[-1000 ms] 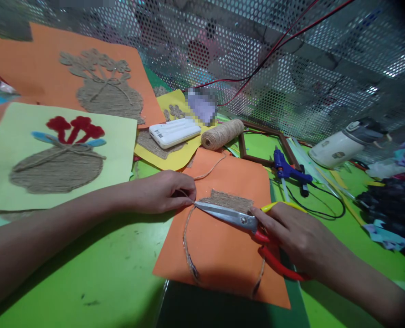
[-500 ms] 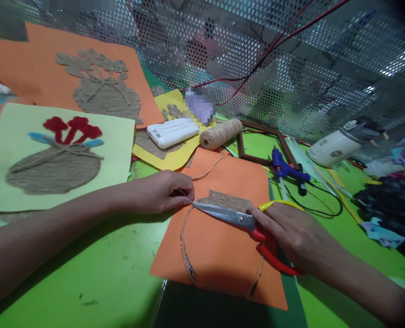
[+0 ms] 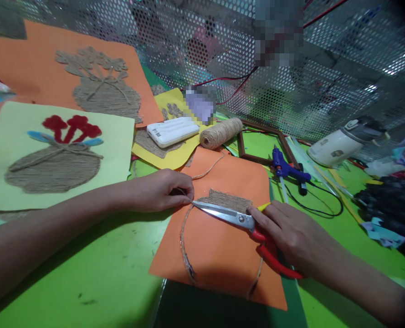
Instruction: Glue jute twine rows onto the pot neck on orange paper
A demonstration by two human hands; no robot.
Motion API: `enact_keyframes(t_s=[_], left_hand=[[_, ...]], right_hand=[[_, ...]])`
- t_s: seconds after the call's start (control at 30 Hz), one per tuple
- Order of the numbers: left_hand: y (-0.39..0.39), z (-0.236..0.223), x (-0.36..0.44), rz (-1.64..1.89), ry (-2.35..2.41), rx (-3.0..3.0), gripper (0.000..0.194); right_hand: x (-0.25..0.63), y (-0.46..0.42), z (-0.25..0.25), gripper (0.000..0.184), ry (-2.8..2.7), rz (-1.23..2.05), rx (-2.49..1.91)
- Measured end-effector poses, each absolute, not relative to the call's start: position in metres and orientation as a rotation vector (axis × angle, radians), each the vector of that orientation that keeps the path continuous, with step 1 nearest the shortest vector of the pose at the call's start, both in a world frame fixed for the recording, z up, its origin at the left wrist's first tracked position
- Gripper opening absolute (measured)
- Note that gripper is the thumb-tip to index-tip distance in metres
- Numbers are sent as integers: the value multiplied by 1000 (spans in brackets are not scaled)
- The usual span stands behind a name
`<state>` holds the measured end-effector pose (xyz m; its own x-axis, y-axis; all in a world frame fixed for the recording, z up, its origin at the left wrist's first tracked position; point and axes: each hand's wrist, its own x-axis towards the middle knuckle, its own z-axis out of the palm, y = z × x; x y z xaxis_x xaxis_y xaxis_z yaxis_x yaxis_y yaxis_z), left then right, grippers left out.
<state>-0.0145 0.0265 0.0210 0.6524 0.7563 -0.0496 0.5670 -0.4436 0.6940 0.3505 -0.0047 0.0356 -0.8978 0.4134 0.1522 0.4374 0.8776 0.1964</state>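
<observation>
My left hand (image 3: 168, 190) pinches a strand of twine (image 3: 207, 172) at the left edge of an orange sheet (image 3: 219, 259). Held in my right hand (image 3: 287, 232) is a pair of scissors (image 3: 228, 215) with red and yellow handles. Their blades lie close together, tips right at my left fingertips and the twine. Behind the blades, a patch of twine rows (image 3: 231, 200) is stuck to the orange sheet. Curved pieces of twine (image 3: 185, 250) mark an outline lower on that sheet. Whether the strand is cut is hidden by my fingers.
A twine roll (image 3: 221, 133) and a white power bank (image 3: 173, 132) lie behind. At right are a blue glue gun (image 3: 286, 167), a brown frame (image 3: 257, 159) and a bottle (image 3: 342, 143). Twine vase pictures (image 3: 53, 171) lie left. A perforated metal panel (image 3: 175, 41) stands behind.
The scissors have turned slightly in my right hand, and less of the yellow handle shows. The blades catch more light. My left hand stays almost in place.
</observation>
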Motion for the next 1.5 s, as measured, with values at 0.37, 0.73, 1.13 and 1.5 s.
enact_keyframes(t_s=[0.37, 0.73, 1.13, 1.5], left_hand=[[26, 22, -15, 352, 1012, 2172, 20], [27, 22, -14, 338, 1015, 2184, 20], [27, 21, -15, 353, 1002, 2188, 20], [27, 21, -15, 350, 1017, 2184, 23]], right_hand=[[351, -4, 42, 44, -2985, -274, -662], [346, -8, 45, 41, -2968, -363, -623], [342, -17, 50, 46, -2977, -418, -684], [339, -18, 55, 42, -3033, -501, -644]])
